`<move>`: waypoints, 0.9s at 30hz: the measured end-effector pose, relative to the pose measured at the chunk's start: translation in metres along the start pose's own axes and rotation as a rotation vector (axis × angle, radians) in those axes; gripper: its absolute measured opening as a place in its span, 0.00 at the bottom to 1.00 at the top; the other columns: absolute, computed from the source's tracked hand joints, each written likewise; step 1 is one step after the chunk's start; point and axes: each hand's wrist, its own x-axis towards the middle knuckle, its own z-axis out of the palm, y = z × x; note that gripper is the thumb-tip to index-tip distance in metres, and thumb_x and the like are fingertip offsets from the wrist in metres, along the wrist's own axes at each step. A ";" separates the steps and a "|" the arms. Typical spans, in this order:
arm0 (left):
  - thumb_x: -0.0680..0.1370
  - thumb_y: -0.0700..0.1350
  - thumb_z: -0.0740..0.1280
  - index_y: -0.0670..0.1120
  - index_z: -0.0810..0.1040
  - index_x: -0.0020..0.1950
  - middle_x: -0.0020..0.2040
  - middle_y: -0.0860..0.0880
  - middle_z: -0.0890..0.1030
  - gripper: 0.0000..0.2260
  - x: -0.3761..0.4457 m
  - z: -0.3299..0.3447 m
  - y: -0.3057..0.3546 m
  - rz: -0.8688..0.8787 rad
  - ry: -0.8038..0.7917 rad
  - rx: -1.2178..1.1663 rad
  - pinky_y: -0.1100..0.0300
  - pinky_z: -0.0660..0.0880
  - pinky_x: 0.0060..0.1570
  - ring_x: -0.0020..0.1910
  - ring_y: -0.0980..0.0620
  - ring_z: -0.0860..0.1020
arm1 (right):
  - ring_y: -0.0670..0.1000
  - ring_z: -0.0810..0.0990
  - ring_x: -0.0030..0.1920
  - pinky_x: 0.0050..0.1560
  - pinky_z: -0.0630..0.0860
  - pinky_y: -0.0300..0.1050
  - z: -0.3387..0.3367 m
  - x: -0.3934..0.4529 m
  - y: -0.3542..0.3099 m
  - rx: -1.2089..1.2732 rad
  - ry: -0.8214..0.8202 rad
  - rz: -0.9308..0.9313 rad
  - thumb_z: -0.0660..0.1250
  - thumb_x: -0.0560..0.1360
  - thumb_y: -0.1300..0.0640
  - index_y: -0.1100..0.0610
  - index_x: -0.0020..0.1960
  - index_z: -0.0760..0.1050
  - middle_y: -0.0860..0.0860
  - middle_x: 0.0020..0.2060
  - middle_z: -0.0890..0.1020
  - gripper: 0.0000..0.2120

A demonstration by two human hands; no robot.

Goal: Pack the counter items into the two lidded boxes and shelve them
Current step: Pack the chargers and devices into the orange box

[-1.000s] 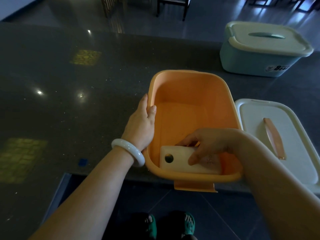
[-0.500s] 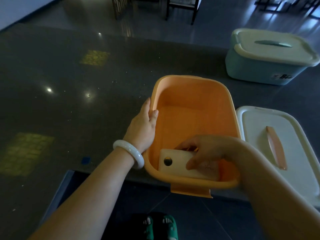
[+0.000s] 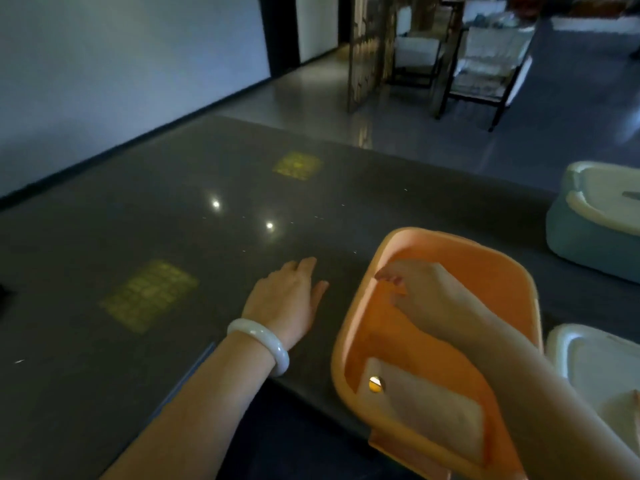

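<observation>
At the far left we see the dark counter, polished, with two yellowish patches of reflected light and two small bright glints on it. Moving right, our left hand lies over the counter just beside the orange box, apart from its rim, fingers straight and loosely together, holding nothing; a pale bangle circles that wrist. Next comes the orange box itself, lidless, standing at the near edge of the counter. Inside it, against the near end, a pale flat board with a round hole lies tilted against the wall. Our right hand reaches over the box's middle, above its floor, fingers loosely curled with nothing between them that we can make out; the picture is blurred there. Further right, the box's white lid lies flat on the counter just beside the orange wall. Behind it, at the far right edge, the blue-green box stands with its pale lid on
</observation>
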 end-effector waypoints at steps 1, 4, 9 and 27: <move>0.82 0.55 0.56 0.49 0.63 0.74 0.65 0.47 0.74 0.21 -0.006 -0.006 -0.010 -0.014 0.011 0.064 0.51 0.73 0.57 0.60 0.46 0.75 | 0.42 0.79 0.43 0.36 0.76 0.34 -0.001 0.009 -0.011 -0.013 0.005 -0.050 0.66 0.77 0.59 0.46 0.64 0.73 0.43 0.54 0.77 0.18; 0.82 0.54 0.56 0.48 0.61 0.75 0.64 0.48 0.73 0.22 -0.029 -0.019 -0.042 -0.101 0.005 0.213 0.50 0.71 0.60 0.61 0.47 0.73 | 0.45 0.77 0.55 0.46 0.75 0.36 0.011 0.036 -0.051 -0.124 -0.070 -0.243 0.67 0.75 0.62 0.49 0.67 0.71 0.46 0.58 0.75 0.21; 0.81 0.54 0.59 0.48 0.63 0.72 0.64 0.49 0.72 0.21 -0.079 -0.037 -0.091 -0.347 0.003 0.350 0.50 0.70 0.61 0.62 0.47 0.73 | 0.54 0.73 0.62 0.61 0.72 0.49 0.052 0.066 -0.129 -0.310 -0.227 -0.484 0.64 0.74 0.66 0.51 0.66 0.72 0.50 0.60 0.74 0.22; 0.78 0.54 0.64 0.48 0.66 0.70 0.67 0.46 0.70 0.23 -0.242 -0.091 -0.275 -0.988 -0.033 0.268 0.49 0.68 0.64 0.65 0.45 0.70 | 0.57 0.75 0.61 0.58 0.72 0.50 0.193 0.070 -0.388 -0.358 -0.555 -0.920 0.69 0.75 0.51 0.56 0.67 0.70 0.56 0.63 0.75 0.23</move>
